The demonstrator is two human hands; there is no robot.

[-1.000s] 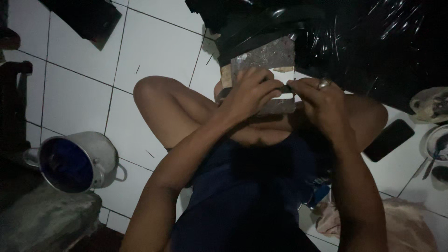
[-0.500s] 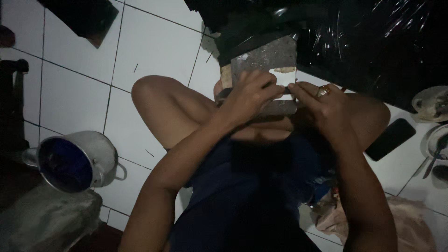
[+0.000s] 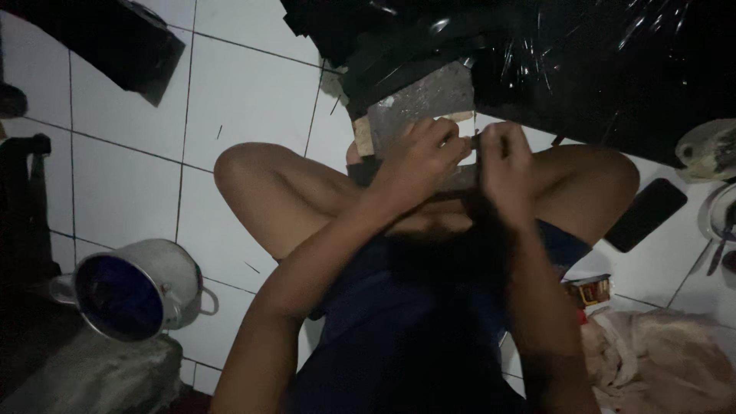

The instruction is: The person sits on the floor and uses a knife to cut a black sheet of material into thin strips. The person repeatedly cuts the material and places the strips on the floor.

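Your left hand [image 3: 420, 157] curls closed over the grey stone block [image 3: 422, 100] resting above your crossed legs. Your right hand [image 3: 502, 165] pinches a small dark item beside it; what it is, I cannot tell. A metal pot [image 3: 138, 287] sits apart on the tiled floor [image 3: 245, 84].

Grey, rough-faced stone block [image 3: 424, 103], flat and roughly rectangular, tilted with one corner up toward the black plastic sheeting; pale wooden piece showing at its left edge and under its top-right edge. Resting above the crossed legs, between the knees. Lower part hidden behind both hands. Small thin dark object [image 3: 476, 142] pinched between the fingertips against the block's lower right edge, too dim and blurred to identify
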